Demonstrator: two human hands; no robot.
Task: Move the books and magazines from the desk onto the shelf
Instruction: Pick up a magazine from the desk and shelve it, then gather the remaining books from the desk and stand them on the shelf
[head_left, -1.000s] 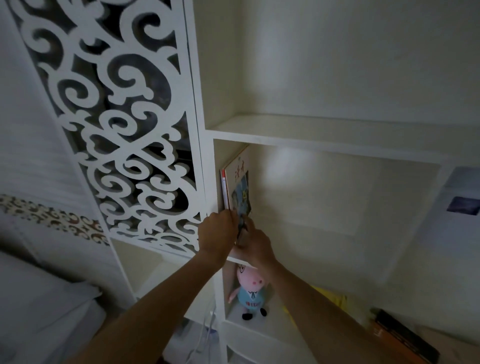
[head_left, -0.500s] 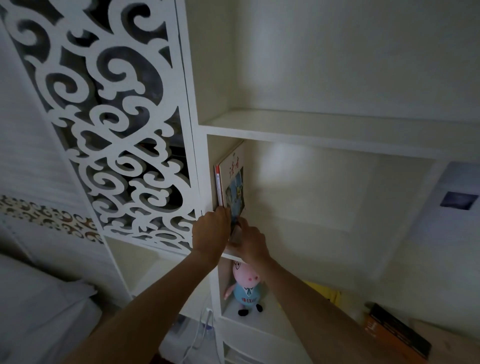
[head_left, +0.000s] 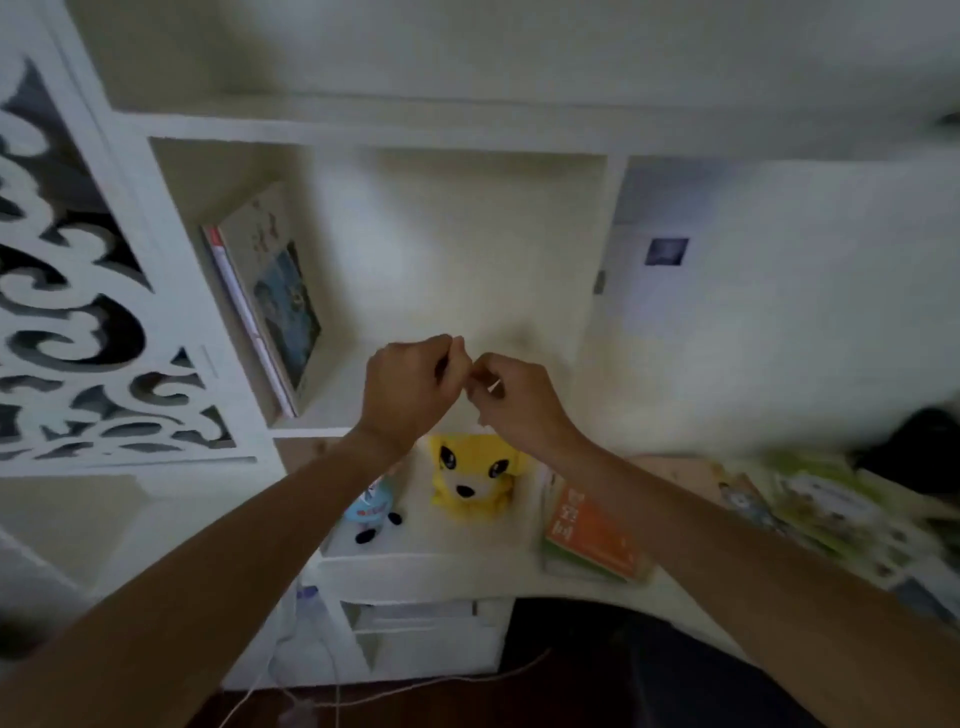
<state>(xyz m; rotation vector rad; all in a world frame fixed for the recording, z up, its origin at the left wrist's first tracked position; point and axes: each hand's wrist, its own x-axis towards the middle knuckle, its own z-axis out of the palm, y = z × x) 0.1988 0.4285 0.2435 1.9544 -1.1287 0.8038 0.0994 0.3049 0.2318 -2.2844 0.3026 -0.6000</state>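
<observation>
Both hands hung in the air in front of the white shelf unit, close together and almost touching at the fingertips. The left hand had its fingers curled loosely inward and gripped nothing. The right hand was likewise loosely curled; something pale showed near its fingers, but the blur made it impossible to tell whether it pinched anything.

In the open cubby behind the hands, the shelved books leaned against the left wall; at least two could be told apart, a cream cover with a blue picture in front and a thinner red-edged one behind it. The rest of that cubby, from the books across to its right wall, lay open. Its front edge ran just beneath the left wrist.

In the compartment below sat two soft toys: a yellow plush animal and, to its left and partly hidden by the left forearm, a pink-and-blue plush figure.

On the desk, right of the toys, an orange book lay on top of a greenish one near the desk's front edge. Farther right, well apart from the shelf, lay a loose spread of green magazines, too blurred to count. A carved white scrollwork panel bounded the shelf unit on the left.
</observation>
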